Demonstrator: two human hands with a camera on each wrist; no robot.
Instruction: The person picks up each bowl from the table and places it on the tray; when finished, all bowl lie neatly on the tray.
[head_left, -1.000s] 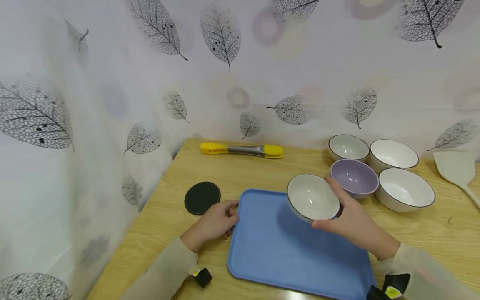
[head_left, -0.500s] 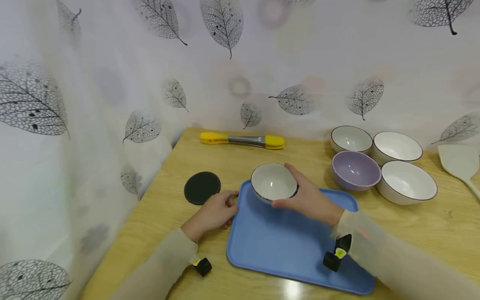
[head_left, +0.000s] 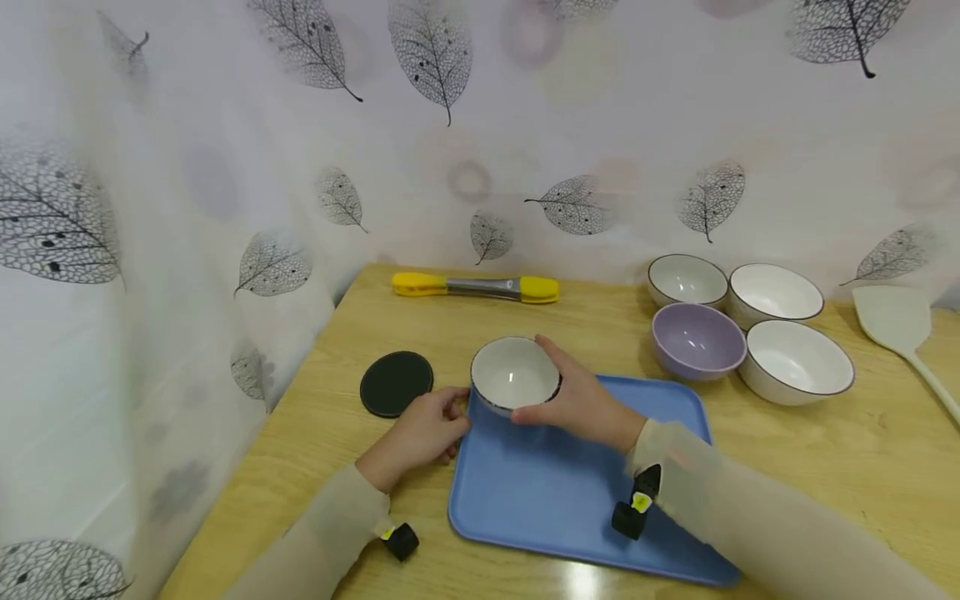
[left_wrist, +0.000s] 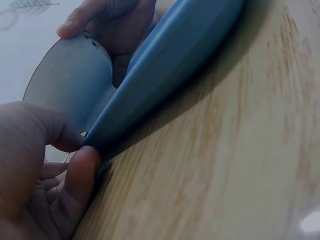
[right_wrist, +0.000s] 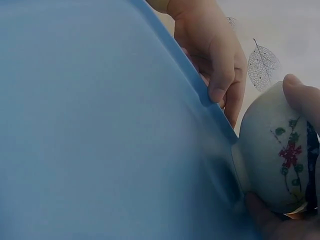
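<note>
A white bowl point(head_left: 516, 372) with a dark rim is in my right hand point(head_left: 577, 400), thumb on its near side and fingers round its right side. A red flower with green leaves decorates the bowl's outside point(right_wrist: 285, 150) in the right wrist view. The bowl is at the far left corner of a blue tray point(head_left: 540, 492); whether its foot fully rests there I cannot tell. My left hand point(head_left: 423, 433) pinches the tray's left edge, thumb at the rim, as the left wrist view shows. Part of the tray is hidden under my right forearm.
A black round coaster point(head_left: 396, 384) lies left of the tray. Yellow-ended tongs point(head_left: 480, 287) lie at the back. At the back right stand a purple bowl point(head_left: 697, 340) and several white bowls point(head_left: 797, 360), then a pale spatula point(head_left: 896, 321). A leaf-print curtain point(head_left: 420, 167) hangs behind.
My right hand has carried the white bowl leftward across the tray to its far left corner. My left hand has stayed at the tray's left edge.
</note>
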